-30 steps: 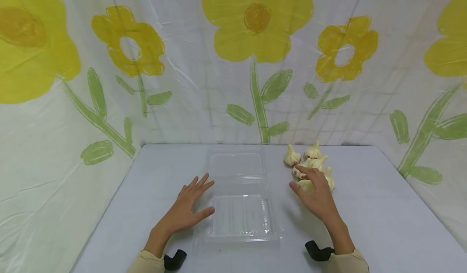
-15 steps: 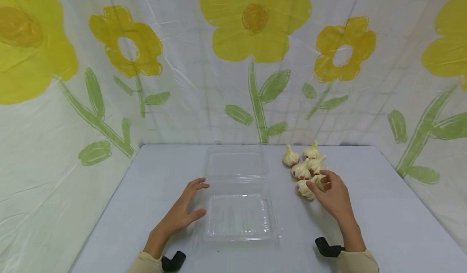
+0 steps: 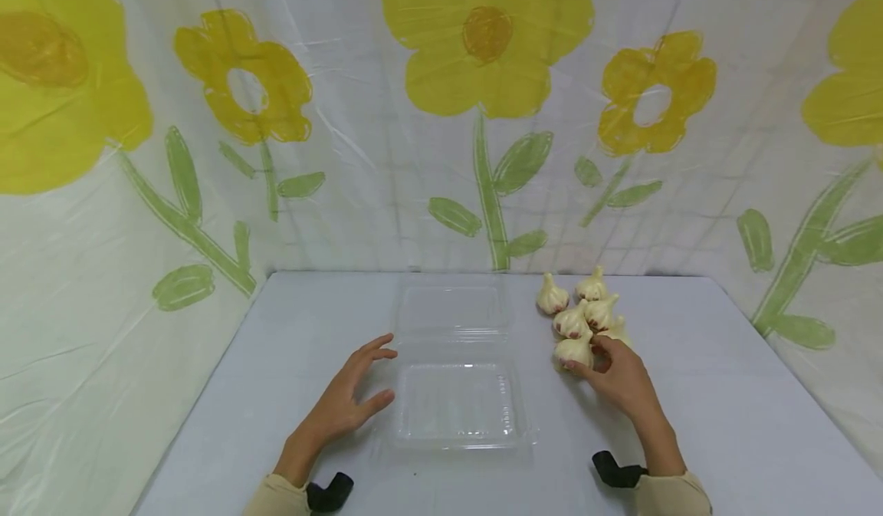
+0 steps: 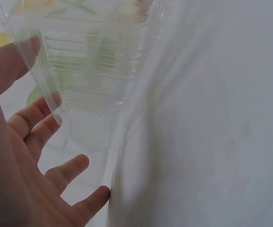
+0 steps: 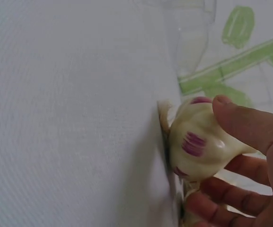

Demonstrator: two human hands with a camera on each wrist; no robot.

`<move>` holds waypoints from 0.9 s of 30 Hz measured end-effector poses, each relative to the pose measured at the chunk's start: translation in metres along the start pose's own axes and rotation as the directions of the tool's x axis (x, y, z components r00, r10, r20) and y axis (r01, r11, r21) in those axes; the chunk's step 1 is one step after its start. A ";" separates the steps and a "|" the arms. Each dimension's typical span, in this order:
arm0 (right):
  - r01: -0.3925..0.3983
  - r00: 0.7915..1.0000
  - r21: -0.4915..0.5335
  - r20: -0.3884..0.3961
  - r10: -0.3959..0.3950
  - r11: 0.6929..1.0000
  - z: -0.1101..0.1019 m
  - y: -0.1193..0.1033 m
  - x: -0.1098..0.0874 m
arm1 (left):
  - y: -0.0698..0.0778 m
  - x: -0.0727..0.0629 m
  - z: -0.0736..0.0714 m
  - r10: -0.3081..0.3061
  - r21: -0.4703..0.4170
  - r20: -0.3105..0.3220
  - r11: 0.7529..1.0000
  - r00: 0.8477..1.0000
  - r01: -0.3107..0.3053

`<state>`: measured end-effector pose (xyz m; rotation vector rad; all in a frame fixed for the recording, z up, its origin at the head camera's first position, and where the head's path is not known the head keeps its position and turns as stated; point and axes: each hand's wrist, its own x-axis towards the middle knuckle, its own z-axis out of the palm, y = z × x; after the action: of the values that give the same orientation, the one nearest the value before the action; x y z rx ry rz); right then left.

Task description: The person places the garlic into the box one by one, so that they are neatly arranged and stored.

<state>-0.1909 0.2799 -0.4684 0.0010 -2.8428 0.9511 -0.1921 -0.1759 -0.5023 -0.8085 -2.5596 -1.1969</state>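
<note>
Right fingers (image 3: 610, 344) grip a garlic bulb (image 3: 572, 353); other bulbs (image 3: 569, 321) cluster just beyond them. Left fingers (image 3: 369, 350), parted, have an open clear container (image 3: 453, 382) just to their right.

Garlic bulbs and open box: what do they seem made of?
The garlic bulbs look like lightly glossy moulded plastic or foam, judging by their smooth sheen and streaky, paint-like purple patches; real garlic isn't ruled out. The open box seems thin, clear, shiny plastic: the table shows through it.

A white sheet (image 3: 366, 202) with yellow flowers (image 3: 441, 71) and green leaves (image 3: 522, 163) hangs behind the white-covered table (image 3: 745, 432).
</note>
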 end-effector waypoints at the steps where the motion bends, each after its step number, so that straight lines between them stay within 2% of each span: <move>1: 0.001 1.000 0.008 0.007 -0.001 1.000 0.001 0.000 0.000 | 0.000 0.000 0.000 0.006 0.007 -0.004 1.000 1.000 -0.006; 6: -0.021 0.999 0.053 0.043 0.019 0.998 0.005 -0.002 -0.001 | -0.001 0.000 0.001 0.027 0.029 -0.019 0.999 0.999 -0.026; 12: -0.003 1.000 0.063 0.015 0.002 0.998 0.010 -0.003 0.000 | 0.000 0.000 0.001 0.035 0.037 -0.031 0.999 0.999 -0.034; 27: 0.068 0.997 0.107 -0.054 -0.062 0.992 0.009 -0.009 0.002 | -0.001 0.001 0.003 0.013 0.040 -0.006 0.999 1.000 -0.013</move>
<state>-0.1933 0.2674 -0.4703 0.0798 -2.7240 1.0753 -0.1932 -0.1732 -0.5045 -0.8108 -2.5607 -1.1394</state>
